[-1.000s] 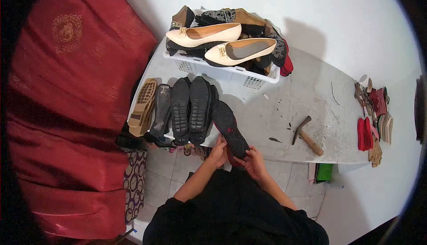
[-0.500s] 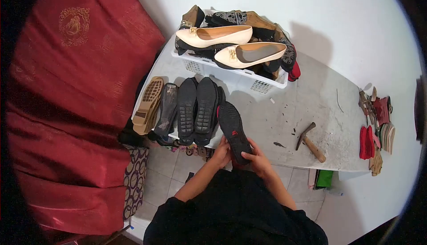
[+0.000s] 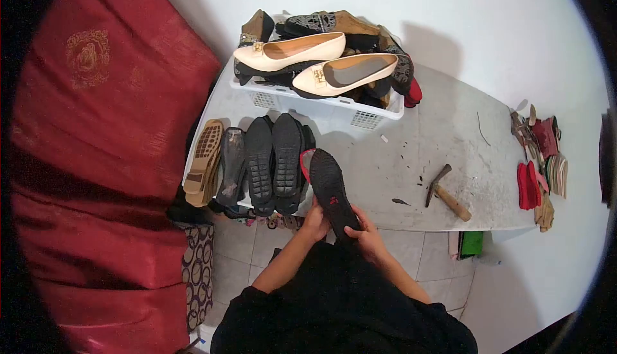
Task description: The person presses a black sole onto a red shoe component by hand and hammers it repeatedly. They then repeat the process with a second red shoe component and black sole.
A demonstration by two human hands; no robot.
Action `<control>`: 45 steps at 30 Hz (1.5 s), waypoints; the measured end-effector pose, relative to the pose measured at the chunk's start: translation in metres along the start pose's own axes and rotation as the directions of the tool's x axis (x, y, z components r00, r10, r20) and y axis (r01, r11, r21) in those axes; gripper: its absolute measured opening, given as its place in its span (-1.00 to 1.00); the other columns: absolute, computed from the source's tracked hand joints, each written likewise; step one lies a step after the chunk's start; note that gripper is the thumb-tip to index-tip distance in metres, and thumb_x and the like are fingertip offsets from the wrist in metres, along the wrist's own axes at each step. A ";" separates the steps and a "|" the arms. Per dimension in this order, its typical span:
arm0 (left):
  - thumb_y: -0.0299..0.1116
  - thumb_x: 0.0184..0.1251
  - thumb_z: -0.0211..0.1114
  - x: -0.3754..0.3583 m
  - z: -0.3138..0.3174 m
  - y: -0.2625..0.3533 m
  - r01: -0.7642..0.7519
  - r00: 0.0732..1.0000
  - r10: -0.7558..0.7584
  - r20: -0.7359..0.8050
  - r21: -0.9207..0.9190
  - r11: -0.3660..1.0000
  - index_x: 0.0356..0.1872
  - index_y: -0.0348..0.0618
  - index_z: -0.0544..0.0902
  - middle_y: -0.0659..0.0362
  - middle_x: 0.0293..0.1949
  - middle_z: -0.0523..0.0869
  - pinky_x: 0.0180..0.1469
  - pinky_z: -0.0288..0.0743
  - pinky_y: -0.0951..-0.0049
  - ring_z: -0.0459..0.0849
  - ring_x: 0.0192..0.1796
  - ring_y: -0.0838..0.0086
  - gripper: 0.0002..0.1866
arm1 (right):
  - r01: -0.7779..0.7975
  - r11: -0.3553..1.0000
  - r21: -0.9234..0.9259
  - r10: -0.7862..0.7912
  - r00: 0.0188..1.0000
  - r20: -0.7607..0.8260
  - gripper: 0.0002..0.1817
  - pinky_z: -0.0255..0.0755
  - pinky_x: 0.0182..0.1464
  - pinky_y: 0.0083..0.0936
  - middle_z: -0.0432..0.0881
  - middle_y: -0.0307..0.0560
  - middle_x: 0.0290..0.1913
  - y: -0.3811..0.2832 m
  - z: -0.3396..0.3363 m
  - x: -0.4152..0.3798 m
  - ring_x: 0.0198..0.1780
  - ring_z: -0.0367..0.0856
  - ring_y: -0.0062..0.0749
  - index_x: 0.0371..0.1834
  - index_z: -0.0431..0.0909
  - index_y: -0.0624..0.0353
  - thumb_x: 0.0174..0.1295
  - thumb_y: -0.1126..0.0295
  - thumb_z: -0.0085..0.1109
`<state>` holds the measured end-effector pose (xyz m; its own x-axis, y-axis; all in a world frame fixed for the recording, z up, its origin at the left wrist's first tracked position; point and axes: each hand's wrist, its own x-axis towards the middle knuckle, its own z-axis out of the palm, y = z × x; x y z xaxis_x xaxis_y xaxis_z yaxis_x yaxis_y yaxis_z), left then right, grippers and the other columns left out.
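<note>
A black shoe sole [image 3: 330,184] with a small red mark is held near the table's front edge, its tread facing up. A red-edged piece [image 3: 307,164] shows along its left side. My left hand [image 3: 316,222] is closed on the left of the lower end, its fingers partly hidden behind it. My right hand [image 3: 366,230] grips the right side, thumb on top. Just left of them lie black soles [image 3: 286,161] in stacks, a dark worn sole [image 3: 231,164] and tan soles [image 3: 205,158].
Cream shoes [image 3: 299,53] top a white basket [image 3: 321,105] of shoes at the back. A hammer [image 3: 450,200] lies on the table [image 3: 385,168] to the right. Red and striped pieces [image 3: 529,185] sit at the far right. A red curtain [image 3: 109,161] hangs at left.
The view has shifted slightly. The sole in my hands has turned a little, and more of the red-edged piece shows at its left. Both hands keep their hold.
</note>
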<state>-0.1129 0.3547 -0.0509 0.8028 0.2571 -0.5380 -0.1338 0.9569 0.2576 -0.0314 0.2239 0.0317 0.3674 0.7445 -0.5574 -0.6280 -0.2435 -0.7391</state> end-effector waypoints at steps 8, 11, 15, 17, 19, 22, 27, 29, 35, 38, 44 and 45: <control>-0.46 0.35 -0.20 -0.021 0.041 0.002 -0.119 0.991 0.127 -0.046 0.149 0.982 0.28 0.11 0.14 0.10 0.09 0.42 0.13 0.38 0.11 0.46 0.08 0.21 -0.53 | 0.025 1.000 -0.005 -0.025 0.996 -0.091 -0.37 0.17 0.22 -0.49 0.36 -0.07 0.21 0.001 -0.010 -0.008 0.20 0.32 -0.35 0.32 0.18 0.17 0.11 0.63 0.08; -0.49 0.33 -0.18 -0.019 0.042 0.001 -0.038 0.999 0.044 -0.024 0.214 0.976 0.30 0.15 0.11 0.10 0.10 0.40 0.13 0.38 0.12 0.45 0.09 0.22 -0.49 | 0.129 0.972 -0.198 -0.149 0.984 -0.092 -0.34 0.16 0.23 -0.51 0.36 -0.08 0.22 0.007 -0.018 -0.010 0.20 0.32 -0.36 0.32 0.18 0.17 0.09 0.60 0.11; -0.49 0.33 -0.18 -0.015 0.048 -0.008 -0.028 0.999 0.036 -0.027 0.259 0.965 0.29 0.13 0.11 0.09 0.10 0.40 0.14 0.37 0.11 0.43 0.11 0.22 -0.50 | 0.160 0.957 -0.243 -0.192 0.975 -0.115 -0.33 0.13 0.26 -0.49 0.33 -0.02 0.26 0.015 -0.027 -0.016 0.26 0.28 -0.34 0.33 0.17 0.15 0.08 0.57 0.12; -0.45 0.34 -0.18 -0.012 0.048 -0.012 -0.016 0.999 0.006 0.041 0.241 0.970 0.29 0.12 0.12 0.09 0.09 0.40 0.16 0.36 0.12 0.43 0.10 0.22 -0.52 | 0.190 0.927 -0.324 -0.240 0.963 -0.122 -0.32 0.11 0.27 -0.49 0.31 0.00 0.28 0.016 -0.031 -0.020 0.29 0.26 -0.32 0.35 0.15 0.12 0.09 0.56 0.11; -0.33 0.39 -0.18 -0.007 0.045 -0.019 -0.012 0.996 -0.008 0.085 0.236 0.972 0.28 0.07 0.14 0.09 0.09 0.41 0.17 0.34 0.13 0.43 0.11 0.23 -0.56 | 0.158 0.887 -0.434 -0.249 0.955 -0.160 -0.30 0.08 0.29 -0.49 0.28 0.04 0.31 0.016 -0.033 -0.026 0.32 0.23 -0.29 0.37 0.12 0.05 0.11 0.52 0.11; -0.09 0.43 -0.19 -0.004 0.053 -0.022 0.055 0.985 -0.079 0.152 0.156 0.986 0.26 -0.03 0.19 0.08 0.10 0.41 0.19 0.31 0.13 0.43 0.11 0.23 -0.54 | 0.223 0.877 -0.425 -0.315 0.936 -0.159 -0.28 0.08 0.29 -0.50 0.25 0.05 0.33 0.022 -0.041 -0.028 0.33 0.22 -0.28 0.38 0.10 0.00 0.10 0.50 0.12; 0.20 0.36 -0.28 -0.001 0.068 -0.037 0.071 0.981 -0.101 0.165 0.175 0.982 0.22 -0.16 0.25 0.06 0.12 0.42 0.20 0.27 0.12 0.42 0.12 0.22 -0.33 | 0.181 0.887 -0.425 -0.296 0.929 -0.222 -0.27 0.10 0.28 -0.49 0.25 0.10 0.31 0.022 -0.056 -0.039 0.32 0.24 -0.27 0.38 0.08 0.01 0.10 0.47 0.13; 0.16 0.36 -0.17 0.007 0.066 -0.046 0.158 0.959 -0.208 0.193 0.247 0.956 0.26 -0.06 0.23 0.14 0.13 0.43 0.20 0.27 0.16 0.41 0.15 0.27 -0.38 | 0.162 0.892 -0.423 -0.281 0.930 -0.238 -0.26 0.12 0.27 -0.49 0.25 0.13 0.31 0.023 -0.062 -0.042 0.32 0.25 -0.28 0.39 0.07 0.01 0.10 0.46 0.13; -0.02 0.37 0.00 0.021 0.087 -0.076 0.133 0.978 -0.172 0.116 0.287 0.949 0.28 0.05 0.11 0.16 0.10 0.40 0.20 0.29 0.21 0.43 0.12 0.30 -0.45 | 0.000 0.684 -0.729 -0.364 0.866 -0.342 -0.28 0.25 0.12 -0.39 0.31 0.27 0.01 -0.003 -0.070 -0.064 0.02 0.39 -0.04 0.39 0.02 0.17 0.15 0.45 0.09; -0.02 0.38 -0.03 0.035 0.099 -0.101 0.054 0.982 -0.104 0.157 0.291 0.955 0.24 0.02 0.15 0.15 0.12 0.39 0.17 0.33 0.20 0.43 0.12 0.31 -0.50 | 0.089 0.554 -0.828 -0.534 0.801 -0.271 -0.29 0.28 0.04 -0.31 0.25 0.32 -0.09 -0.003 -0.102 -0.067 -0.11 0.35 0.07 0.38 0.00 0.22 0.16 0.39 0.08; 0.13 0.39 -0.22 0.055 0.146 -0.155 0.035 0.988 -0.084 0.126 0.347 0.937 0.21 -0.10 0.20 0.09 0.02 0.48 0.13 0.37 0.21 0.47 0.06 0.27 -0.42 | 0.076 0.425 -0.902 -0.542 0.819 -0.186 -0.24 0.36 -0.04 -0.19 0.23 0.43 -0.04 -0.016 -0.162 -0.074 -0.17 0.40 0.20 0.35 -0.14 0.41 0.22 0.28 0.03; 0.13 0.39 -0.22 0.059 0.152 -0.164 0.032 0.989 -0.080 0.127 0.346 0.938 0.21 -0.10 0.20 0.09 0.02 0.48 0.13 0.37 0.21 0.47 0.06 0.27 -0.42 | 0.038 0.443 -0.896 -0.503 0.837 -0.213 -0.24 0.39 -0.09 -0.15 0.24 0.43 -0.03 -0.024 -0.167 -0.078 -0.17 0.42 0.25 0.35 -0.15 0.39 0.24 0.22 0.01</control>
<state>0.0447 0.1929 -0.0031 0.8780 0.1604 -0.4510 0.1012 0.8587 0.5024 0.0695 0.0678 0.0303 0.7701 0.6133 -0.1754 0.3503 -0.6365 -0.6872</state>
